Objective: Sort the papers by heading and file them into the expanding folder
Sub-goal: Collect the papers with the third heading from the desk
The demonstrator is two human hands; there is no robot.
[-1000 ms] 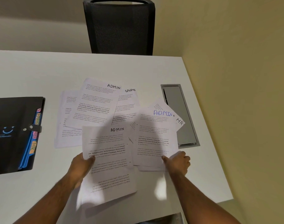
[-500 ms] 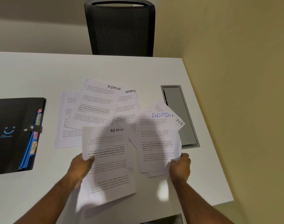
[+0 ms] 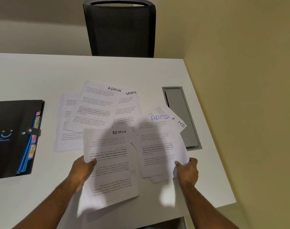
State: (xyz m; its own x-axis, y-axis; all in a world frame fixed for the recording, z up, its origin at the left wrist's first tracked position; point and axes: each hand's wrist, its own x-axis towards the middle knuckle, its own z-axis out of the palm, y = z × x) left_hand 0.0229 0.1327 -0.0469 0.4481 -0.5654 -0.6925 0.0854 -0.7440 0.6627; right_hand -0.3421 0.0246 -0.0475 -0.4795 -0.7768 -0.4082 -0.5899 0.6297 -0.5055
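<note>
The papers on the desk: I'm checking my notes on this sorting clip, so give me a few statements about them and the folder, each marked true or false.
1. The left hand grips the sheet headed ADMIN in black at its left edge. True.
2. The right hand holds the SPORTS sheet. False: it grips the sheet headed ADMIN in blue; the SPORTS sheet lies untouched farther back.
3. The expanding folder lies at the left of the table, with coloured tabs showing. True.
4. A sheet marked HR peeks out behind the blue ADMIN sheet. True.
5. A black ADMIN sheet is already tucked into the folder. False: both lie among the spread papers.
</note>
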